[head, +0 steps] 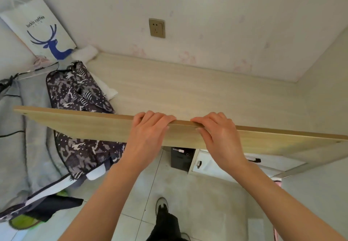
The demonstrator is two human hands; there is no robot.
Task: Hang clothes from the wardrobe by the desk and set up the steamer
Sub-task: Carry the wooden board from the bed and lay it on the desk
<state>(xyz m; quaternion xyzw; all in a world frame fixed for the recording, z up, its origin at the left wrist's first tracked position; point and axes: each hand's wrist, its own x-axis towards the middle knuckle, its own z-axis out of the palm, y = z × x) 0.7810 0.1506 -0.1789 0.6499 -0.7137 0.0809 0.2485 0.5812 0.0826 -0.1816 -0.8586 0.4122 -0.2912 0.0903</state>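
- Pale wallpaper (226,14) with faint pink flowers filled the upper part of the frame, and a beige wall socket (157,27) sat on it just above centre.
- Below the wallpaper a light wooden surface (188,90) ran across the middle of the frame.
- A long wooden board (84,125) crossed the frame from the left edge to the right edge, sloping slightly down toward the right.
- The left hand (148,133) gripped the top edge of the board at the centre of the frame, fingers curled over it and thumb on the near face.
- The right hand (220,135) held the same edge just beside the left, fingers hooked over the top and thumb pressed on the near face.
- A dark patterned bag (75,90) with white animal shapes lay at the left of centre, partly behind the board.
- A white paper bag (43,27) printed with a blue deer leaned against the wall in the upper left.
- Grey fabric (33,127) lay along the left edge.
- A black computer tower (181,158) stood on the tiled floor (188,193) below the board, just beside a white cabinet (216,165) with dark handles.
- One shoe (161,204) and a dark trouser leg showed at the bottom centre.
- No hanging clothes or steamer could be made out in this view.
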